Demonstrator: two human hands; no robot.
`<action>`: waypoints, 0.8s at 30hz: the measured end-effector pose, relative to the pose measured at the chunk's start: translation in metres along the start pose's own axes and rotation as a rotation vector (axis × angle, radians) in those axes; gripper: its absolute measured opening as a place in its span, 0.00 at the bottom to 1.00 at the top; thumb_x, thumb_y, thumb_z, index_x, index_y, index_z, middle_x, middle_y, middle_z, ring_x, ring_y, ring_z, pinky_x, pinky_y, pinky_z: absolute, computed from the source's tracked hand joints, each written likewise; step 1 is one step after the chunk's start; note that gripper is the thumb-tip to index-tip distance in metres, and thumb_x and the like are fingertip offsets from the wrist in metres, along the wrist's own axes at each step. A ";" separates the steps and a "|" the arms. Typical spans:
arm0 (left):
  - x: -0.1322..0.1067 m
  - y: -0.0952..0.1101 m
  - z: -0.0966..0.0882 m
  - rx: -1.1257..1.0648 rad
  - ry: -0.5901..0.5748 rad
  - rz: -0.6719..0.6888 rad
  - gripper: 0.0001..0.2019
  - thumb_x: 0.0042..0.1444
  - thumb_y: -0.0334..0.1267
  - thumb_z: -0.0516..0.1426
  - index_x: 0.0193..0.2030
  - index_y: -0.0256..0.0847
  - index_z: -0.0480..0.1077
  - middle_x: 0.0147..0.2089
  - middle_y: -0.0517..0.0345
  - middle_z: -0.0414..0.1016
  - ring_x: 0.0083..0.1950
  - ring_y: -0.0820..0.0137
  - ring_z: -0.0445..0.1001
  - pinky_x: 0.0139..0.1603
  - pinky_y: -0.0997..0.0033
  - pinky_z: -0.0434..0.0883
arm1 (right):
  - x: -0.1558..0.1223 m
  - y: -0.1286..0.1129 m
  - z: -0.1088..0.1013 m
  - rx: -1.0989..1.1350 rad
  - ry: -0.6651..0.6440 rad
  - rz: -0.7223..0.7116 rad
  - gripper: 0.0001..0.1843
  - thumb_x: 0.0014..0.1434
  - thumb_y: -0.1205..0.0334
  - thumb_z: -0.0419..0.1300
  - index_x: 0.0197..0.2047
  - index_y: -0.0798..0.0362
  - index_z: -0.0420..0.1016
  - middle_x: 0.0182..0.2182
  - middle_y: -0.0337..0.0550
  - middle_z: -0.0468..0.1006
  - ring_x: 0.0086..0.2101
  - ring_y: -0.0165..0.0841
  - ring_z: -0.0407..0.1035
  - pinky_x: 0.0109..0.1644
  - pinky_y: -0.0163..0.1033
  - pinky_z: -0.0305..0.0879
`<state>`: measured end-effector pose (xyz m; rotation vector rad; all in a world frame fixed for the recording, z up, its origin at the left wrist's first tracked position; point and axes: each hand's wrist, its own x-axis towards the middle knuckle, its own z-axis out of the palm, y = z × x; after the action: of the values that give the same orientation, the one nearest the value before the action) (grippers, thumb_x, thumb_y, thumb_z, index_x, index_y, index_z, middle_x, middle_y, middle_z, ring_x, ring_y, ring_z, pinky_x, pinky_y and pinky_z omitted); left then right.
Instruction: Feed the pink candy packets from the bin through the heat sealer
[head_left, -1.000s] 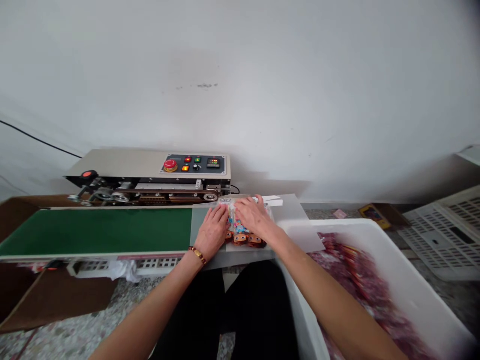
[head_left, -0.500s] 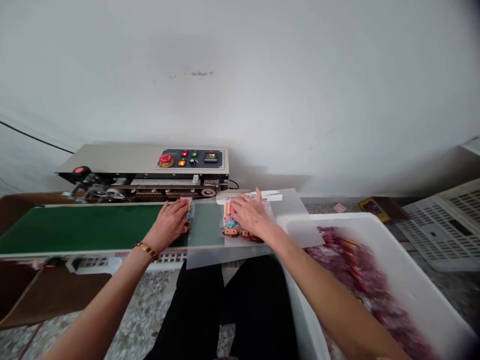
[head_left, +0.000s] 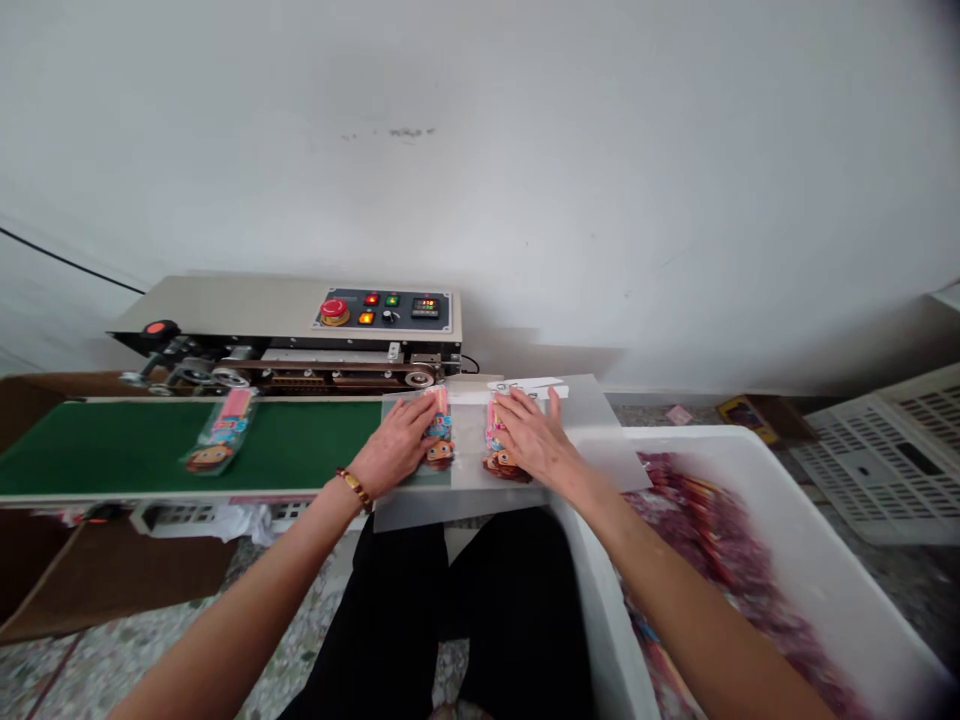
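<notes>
Right hand (head_left: 531, 438): fingers on the right packet (head_left: 496, 462), toward the sheet's (head_left: 469, 440) back edge; cannot tell if gripping.
Left hand (head_left: 399, 442): fingers on the left packet (head_left: 440, 454), near its left edge; grip equally unclear.
Handling: best flat, tops squared.
Belt (head_left: 315, 450): slanted packet (head_left: 223, 432), top at back edge.
Machine (head_left: 247, 318): behind.

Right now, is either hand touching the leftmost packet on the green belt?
No, the leftmost packet lies apart from the left hand and right hand, which are on other packets farther right.
</notes>
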<state>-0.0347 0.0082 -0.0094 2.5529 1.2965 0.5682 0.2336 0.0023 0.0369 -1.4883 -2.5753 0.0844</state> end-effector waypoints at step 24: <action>0.004 0.010 0.009 0.091 0.048 -0.049 0.21 0.69 0.39 0.50 0.65 0.36 0.65 0.70 0.39 0.67 0.71 0.55 0.65 0.74 0.42 0.60 | 0.000 -0.001 0.009 -0.032 0.014 -0.033 0.20 0.72 0.60 0.50 0.62 0.51 0.72 0.64 0.52 0.73 0.65 0.51 0.61 0.69 0.76 0.36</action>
<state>-0.0219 0.0057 -0.0126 2.5866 1.4278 0.5766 0.2317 0.0020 0.0284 -1.4517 -2.6014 0.0285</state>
